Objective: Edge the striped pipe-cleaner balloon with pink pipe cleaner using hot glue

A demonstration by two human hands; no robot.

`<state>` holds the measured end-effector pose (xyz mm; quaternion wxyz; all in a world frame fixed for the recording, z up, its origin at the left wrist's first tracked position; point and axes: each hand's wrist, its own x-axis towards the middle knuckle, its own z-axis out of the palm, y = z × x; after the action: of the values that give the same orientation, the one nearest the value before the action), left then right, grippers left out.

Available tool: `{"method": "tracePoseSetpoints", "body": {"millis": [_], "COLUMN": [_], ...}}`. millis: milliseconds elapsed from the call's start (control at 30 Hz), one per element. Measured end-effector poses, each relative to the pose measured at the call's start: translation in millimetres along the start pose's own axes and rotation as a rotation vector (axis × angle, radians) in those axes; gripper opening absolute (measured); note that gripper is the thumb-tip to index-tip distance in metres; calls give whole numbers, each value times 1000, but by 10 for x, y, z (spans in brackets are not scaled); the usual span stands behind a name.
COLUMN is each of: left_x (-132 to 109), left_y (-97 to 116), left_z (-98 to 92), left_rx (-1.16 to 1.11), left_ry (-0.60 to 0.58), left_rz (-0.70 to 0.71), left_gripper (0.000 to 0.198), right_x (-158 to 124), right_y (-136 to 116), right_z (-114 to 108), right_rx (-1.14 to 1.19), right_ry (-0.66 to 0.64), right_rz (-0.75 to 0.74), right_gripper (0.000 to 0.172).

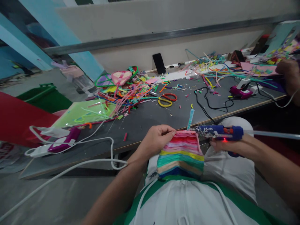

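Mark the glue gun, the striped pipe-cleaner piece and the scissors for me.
glue gun (219, 131), head view, on its blue body.
striped pipe-cleaner piece (180, 154), head view, on the yellow band.
scissors (167, 99), head view, where the red and yellow handles meet.

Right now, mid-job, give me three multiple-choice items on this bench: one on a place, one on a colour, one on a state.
1. Where does the black phone stand?
A. Leaning against the back wall
B. On the person's lap
C. Under the yellow and red scissors

2. What colour is the body of the glue gun?
A. Green
B. Blue
C. White

3. What is the left hand doing?
A. Resting flat on the table
B. Holding the scissors
C. Pinching the top edge of the striped pipe-cleaner piece

Answers:
1 A, it is propped upright at the far edge of the grey table.
2 B, the right hand grips a blue gun with a red light lit.
3 C, its fingers close on the pink upper rim of the piece, which lies on the lap.
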<state>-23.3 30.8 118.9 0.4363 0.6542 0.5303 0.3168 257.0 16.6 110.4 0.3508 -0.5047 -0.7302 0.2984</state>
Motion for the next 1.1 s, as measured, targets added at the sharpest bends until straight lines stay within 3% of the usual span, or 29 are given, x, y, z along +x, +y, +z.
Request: {"method": "tracePoseSetpoints", "body": {"millis": [133,200,467,633,1000,1100], "left_x": [-7,-13,-73,-85,-68,-61], "left_y": [53,77,178,213,201,180], "left_z": [3,5,16,21,31,33], "left_rx": [42,61,64,84,62,63], "left_ry": [3,-3,-10,-13,-14,-17], "left_rz": [20,22,17,25,26,33], "left_gripper": [24,24,24,23,23,23], "right_x": [292,413,648,698,763,783], "right_y": [-172,-286,-565,-543,-517,-540], "right_z": [-246,-302,-332,-370,-346,-344], "right_rx": [93,102,154,156,153,142], "right_ry": [-408,-482,-612,-687,-738,-740], "right_rz": [208,221,262,251,259,339], "right_gripper": [26,26,20,30,33,31]}}
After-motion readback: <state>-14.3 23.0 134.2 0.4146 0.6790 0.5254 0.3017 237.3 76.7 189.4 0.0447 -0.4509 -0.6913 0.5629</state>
